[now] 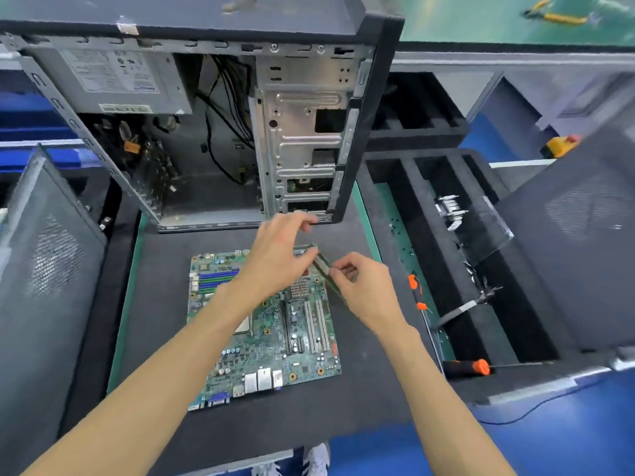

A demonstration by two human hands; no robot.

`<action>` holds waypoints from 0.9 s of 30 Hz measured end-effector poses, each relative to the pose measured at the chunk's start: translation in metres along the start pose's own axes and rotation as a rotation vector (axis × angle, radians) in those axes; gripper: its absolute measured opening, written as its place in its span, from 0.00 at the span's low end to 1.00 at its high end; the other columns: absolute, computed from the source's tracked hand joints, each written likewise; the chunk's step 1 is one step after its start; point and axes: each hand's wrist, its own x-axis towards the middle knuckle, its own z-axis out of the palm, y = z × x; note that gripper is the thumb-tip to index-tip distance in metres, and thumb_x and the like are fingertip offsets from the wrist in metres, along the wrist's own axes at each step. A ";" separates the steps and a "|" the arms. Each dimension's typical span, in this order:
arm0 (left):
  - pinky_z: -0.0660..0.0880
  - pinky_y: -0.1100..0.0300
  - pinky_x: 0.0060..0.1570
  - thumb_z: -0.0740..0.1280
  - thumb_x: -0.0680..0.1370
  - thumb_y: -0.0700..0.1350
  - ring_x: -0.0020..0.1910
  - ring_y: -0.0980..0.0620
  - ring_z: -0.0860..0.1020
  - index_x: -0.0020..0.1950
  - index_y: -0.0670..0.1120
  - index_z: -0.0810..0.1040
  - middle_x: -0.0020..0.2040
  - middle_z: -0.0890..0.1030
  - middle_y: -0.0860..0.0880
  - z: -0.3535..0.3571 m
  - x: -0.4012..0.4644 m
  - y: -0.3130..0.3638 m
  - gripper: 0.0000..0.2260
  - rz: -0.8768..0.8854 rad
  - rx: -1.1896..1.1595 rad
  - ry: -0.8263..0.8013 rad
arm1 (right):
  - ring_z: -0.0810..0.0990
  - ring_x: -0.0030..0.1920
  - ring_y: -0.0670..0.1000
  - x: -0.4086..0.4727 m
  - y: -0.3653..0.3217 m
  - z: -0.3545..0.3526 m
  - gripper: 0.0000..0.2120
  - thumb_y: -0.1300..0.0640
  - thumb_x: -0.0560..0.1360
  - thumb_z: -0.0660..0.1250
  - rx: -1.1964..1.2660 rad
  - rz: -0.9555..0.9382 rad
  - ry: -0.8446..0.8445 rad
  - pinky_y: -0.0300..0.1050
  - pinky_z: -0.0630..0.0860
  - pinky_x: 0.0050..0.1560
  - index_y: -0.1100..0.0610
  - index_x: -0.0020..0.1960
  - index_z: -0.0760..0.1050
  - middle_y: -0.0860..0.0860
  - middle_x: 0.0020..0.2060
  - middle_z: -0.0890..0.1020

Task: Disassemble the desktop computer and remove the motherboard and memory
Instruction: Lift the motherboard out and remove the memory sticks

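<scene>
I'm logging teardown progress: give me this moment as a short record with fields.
motherboard: out of the case, flat on the dark mat
memory stick: held above the board's far right corner
left hand: fingers on the stick's far end
right hand: pinches its near end
computer case: open, behind the board
screwdriver: in the foam tray at right

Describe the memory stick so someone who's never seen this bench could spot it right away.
Start at the open computer case at the back, then drop to the green motherboard lying flat on the dark mat before it. Above the board's far right corner, both hands pinch the memory stick: a thin green strip, the only board off the mat.
</scene>
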 end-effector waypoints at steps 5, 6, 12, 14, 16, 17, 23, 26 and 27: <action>0.73 0.55 0.60 0.67 0.78 0.40 0.56 0.55 0.76 0.55 0.52 0.77 0.54 0.79 0.53 0.024 0.004 0.002 0.09 -0.184 -0.157 -0.052 | 0.82 0.36 0.42 -0.027 0.052 -0.009 0.05 0.55 0.75 0.74 0.182 0.361 0.056 0.43 0.81 0.42 0.51 0.41 0.80 0.46 0.35 0.83; 0.74 0.55 0.59 0.67 0.78 0.39 0.54 0.55 0.77 0.53 0.52 0.77 0.53 0.80 0.53 0.028 0.001 0.003 0.09 -0.188 -0.153 -0.078 | 0.83 0.34 0.46 -0.030 0.057 -0.008 0.05 0.56 0.75 0.74 0.191 0.401 0.047 0.50 0.83 0.42 0.52 0.41 0.80 0.48 0.35 0.83; 0.71 0.61 0.55 0.67 0.79 0.41 0.51 0.57 0.75 0.51 0.54 0.76 0.49 0.77 0.55 0.038 -0.017 0.005 0.08 -0.180 -0.101 -0.148 | 0.76 0.39 0.46 -0.032 0.063 -0.008 0.14 0.48 0.74 0.74 -0.202 0.342 0.051 0.43 0.68 0.33 0.49 0.40 0.69 0.44 0.40 0.77; 0.69 0.66 0.51 0.67 0.79 0.41 0.50 0.61 0.75 0.51 0.54 0.76 0.49 0.77 0.57 0.029 -0.022 -0.001 0.07 -0.207 -0.121 -0.106 | 0.75 0.49 0.50 -0.028 0.060 -0.012 0.13 0.47 0.74 0.74 -0.208 0.289 0.052 0.46 0.72 0.43 0.51 0.48 0.72 0.48 0.48 0.75; 0.69 0.66 0.48 0.67 0.79 0.41 0.49 0.62 0.75 0.51 0.53 0.78 0.48 0.78 0.58 0.013 -0.028 -0.012 0.06 -0.233 -0.121 -0.038 | 0.71 0.59 0.51 -0.023 0.048 -0.012 0.16 0.47 0.75 0.73 -0.109 0.197 0.057 0.45 0.71 0.53 0.53 0.57 0.75 0.50 0.54 0.74; 0.69 0.66 0.48 0.68 0.79 0.41 0.49 0.61 0.75 0.51 0.52 0.78 0.47 0.79 0.57 0.005 -0.033 -0.019 0.06 -0.249 -0.117 -0.005 | 0.69 0.62 0.50 -0.020 0.038 -0.009 0.19 0.47 0.75 0.73 -0.053 0.150 0.043 0.45 0.70 0.58 0.53 0.62 0.74 0.50 0.57 0.74; 0.72 0.59 0.43 0.69 0.77 0.41 0.42 0.58 0.74 0.50 0.51 0.78 0.43 0.77 0.54 -0.032 -0.089 -0.062 0.05 -0.466 -0.039 0.152 | 0.47 0.80 0.55 -0.010 -0.038 0.055 0.45 0.38 0.72 0.73 -0.081 0.003 -0.180 0.56 0.50 0.79 0.53 0.80 0.55 0.58 0.79 0.55; 0.76 0.56 0.45 0.71 0.76 0.43 0.41 0.57 0.74 0.49 0.50 0.79 0.43 0.76 0.54 -0.043 -0.122 -0.077 0.04 -0.562 -0.049 0.203 | 0.36 0.80 0.58 -0.015 -0.053 0.085 0.53 0.33 0.71 0.71 -0.258 -0.021 -0.333 0.60 0.39 0.79 0.51 0.82 0.45 0.60 0.80 0.42; 0.76 0.56 0.47 0.72 0.76 0.43 0.42 0.58 0.75 0.50 0.51 0.79 0.44 0.77 0.54 -0.043 -0.132 -0.080 0.05 -0.572 -0.064 0.181 | 0.33 0.79 0.59 -0.017 -0.053 0.092 0.54 0.32 0.70 0.71 -0.301 -0.036 -0.380 0.61 0.38 0.78 0.50 0.82 0.43 0.61 0.80 0.40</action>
